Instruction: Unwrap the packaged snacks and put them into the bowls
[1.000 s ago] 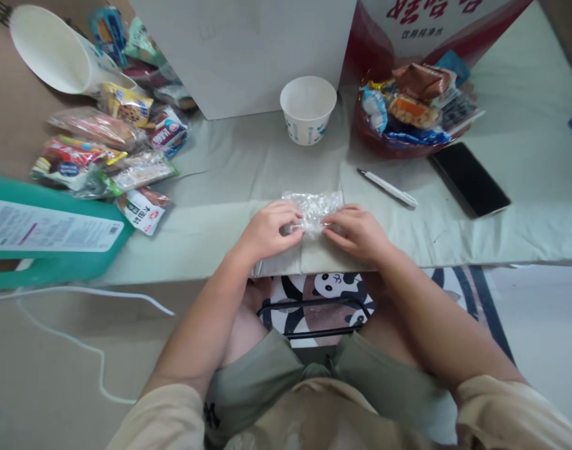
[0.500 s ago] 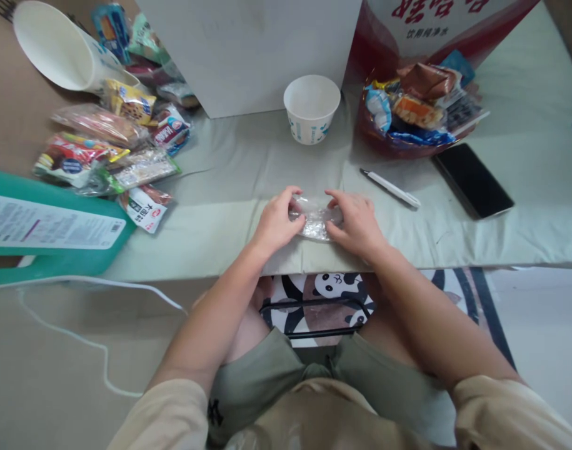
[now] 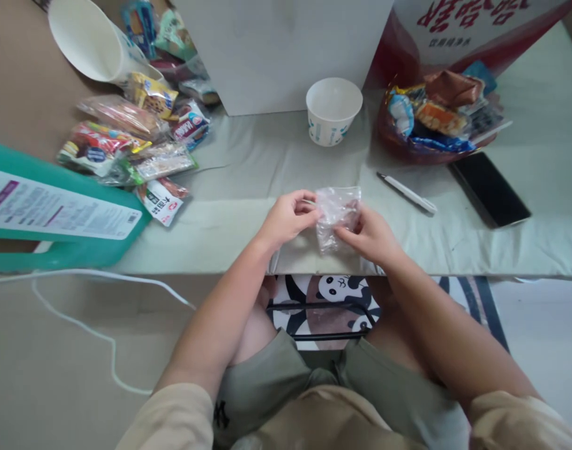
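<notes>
A small clear plastic bag (image 3: 338,212) is held up just above the pale cloth-covered table (image 3: 248,181), near its front edge. My left hand (image 3: 288,219) pinches the bag's upper left corner. My right hand (image 3: 370,234) grips its right side from below. The bag looks crinkled and see-through; I cannot tell what is inside. Behind the hands stands an empty white paper bowl (image 3: 333,110).
Several snack packets (image 3: 126,144) lie at the left beside a tipped white paper cup (image 3: 86,40) and a teal box (image 3: 46,212). A red bowl of snacks (image 3: 436,119), a white pen (image 3: 407,193) and a black phone (image 3: 489,189) lie at the right. A white box (image 3: 286,50) stands behind.
The bag lay flat on the table under both hands; now both hands have lifted it upright. The view has shifted a little to the left.
</notes>
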Motion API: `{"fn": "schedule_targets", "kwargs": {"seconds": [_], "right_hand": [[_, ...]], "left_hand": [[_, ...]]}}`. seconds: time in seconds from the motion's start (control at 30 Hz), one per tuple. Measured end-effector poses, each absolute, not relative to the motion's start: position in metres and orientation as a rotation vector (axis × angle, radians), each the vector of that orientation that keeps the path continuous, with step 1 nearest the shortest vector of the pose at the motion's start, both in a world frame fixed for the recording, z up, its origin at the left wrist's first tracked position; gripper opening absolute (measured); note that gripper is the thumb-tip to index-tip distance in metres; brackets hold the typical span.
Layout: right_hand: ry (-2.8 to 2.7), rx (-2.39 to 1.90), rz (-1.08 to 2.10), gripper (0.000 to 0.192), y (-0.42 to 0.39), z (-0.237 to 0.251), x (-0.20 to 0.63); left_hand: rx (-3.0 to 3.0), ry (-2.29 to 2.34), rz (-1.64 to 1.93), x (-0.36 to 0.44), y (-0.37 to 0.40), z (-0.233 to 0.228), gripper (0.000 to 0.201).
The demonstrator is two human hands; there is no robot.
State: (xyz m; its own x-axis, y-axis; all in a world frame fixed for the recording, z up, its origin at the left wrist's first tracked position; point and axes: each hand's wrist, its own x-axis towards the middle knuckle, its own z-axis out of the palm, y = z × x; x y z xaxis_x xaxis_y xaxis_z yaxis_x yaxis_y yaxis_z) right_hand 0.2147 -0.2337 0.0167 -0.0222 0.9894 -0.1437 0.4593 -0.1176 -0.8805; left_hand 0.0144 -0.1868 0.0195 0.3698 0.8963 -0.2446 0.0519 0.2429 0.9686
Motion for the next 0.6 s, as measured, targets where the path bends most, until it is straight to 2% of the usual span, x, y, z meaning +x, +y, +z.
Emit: {"fn": "schedule_targets", "kwargs": {"seconds": [0.07,0.2,0.33,0.43,0.53,0.6], "right_hand": [[-1.464,-1.638,1.137,0.03,-0.231,0.021,0.207],[-1.378,-1.513,1.262,0.034,-0.224,0.031,0.192],[-1.302,-1.361,1.281,0.036,-0.218,0.037,0.187],[-1.297,-1.181,1.403,0.032,-0.215,0.048,0.19],[-1.329,-1.098,1.571,0.049,-0.209,0.064,0.191],[-1.421,-1.2,1.545,0.053,-0.204,0.07,0.189]], "left_hand": [[1.122,0.967,0.739,0.013,-0.187,0.022,0.03],[1.233,0.93,0.648,0.006,-0.185,0.027,0.017],[1.12,0.803,0.688,-0.004,-0.182,0.031,0.03],[1.031,0.69,0.715,-0.012,-0.178,0.033,0.025],[1.022,0.659,0.695,-0.018,-0.172,0.036,0.019],[0.948,0.62,0.628,-0.02,-0.169,0.038,0.029]]}}
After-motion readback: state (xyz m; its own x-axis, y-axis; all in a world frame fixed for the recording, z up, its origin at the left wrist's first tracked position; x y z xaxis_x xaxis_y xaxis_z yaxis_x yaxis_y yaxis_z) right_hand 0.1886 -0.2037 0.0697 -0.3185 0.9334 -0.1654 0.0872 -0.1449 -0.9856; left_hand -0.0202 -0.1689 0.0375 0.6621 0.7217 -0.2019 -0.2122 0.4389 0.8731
